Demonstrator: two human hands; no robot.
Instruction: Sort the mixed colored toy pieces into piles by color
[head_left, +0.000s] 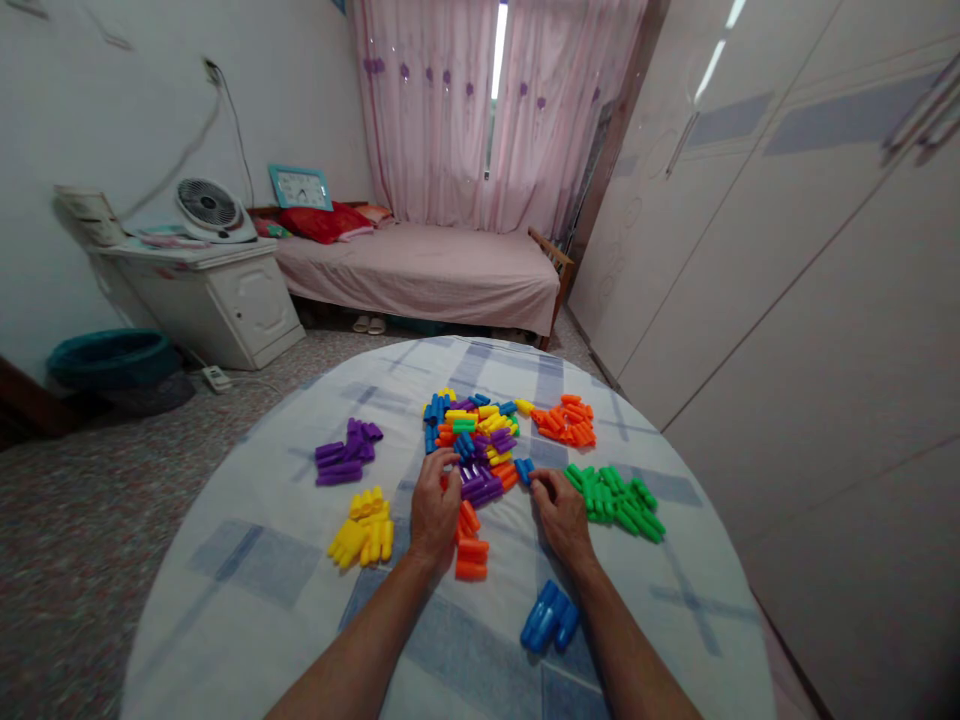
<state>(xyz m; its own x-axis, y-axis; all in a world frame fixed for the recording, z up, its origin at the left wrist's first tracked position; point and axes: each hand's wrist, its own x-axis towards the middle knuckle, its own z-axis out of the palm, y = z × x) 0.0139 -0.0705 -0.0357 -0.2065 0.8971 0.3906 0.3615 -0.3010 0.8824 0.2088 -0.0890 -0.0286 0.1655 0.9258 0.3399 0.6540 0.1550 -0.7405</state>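
Plastic building blocks shaped like joined tubes lie on the round table. My left hand [436, 508] is at the near left edge of a mixed-colour pile [476, 425], fingers curved and thumb apart. Its fingertips are near blue and purple blocks. My right hand [564, 512] has its thumb and fingertips closed at a blue block [523, 470] on the pile's right edge. Between the hands lie orange blocks [472, 558]. A small blue group [550, 617] rests beside my right forearm. Green blocks [615, 500] lie to the right of my right hand, yellow ones [364, 530] left of my left hand.
Purple blocks [347, 453] sit at the left and an orange heap [566, 422] at the far right. A checked cloth covers the table [247, 620]. Beyond stand a bed [427, 270], a cabinet with a fan [214, 208], a bin [112, 360] and a wardrobe [750, 250].
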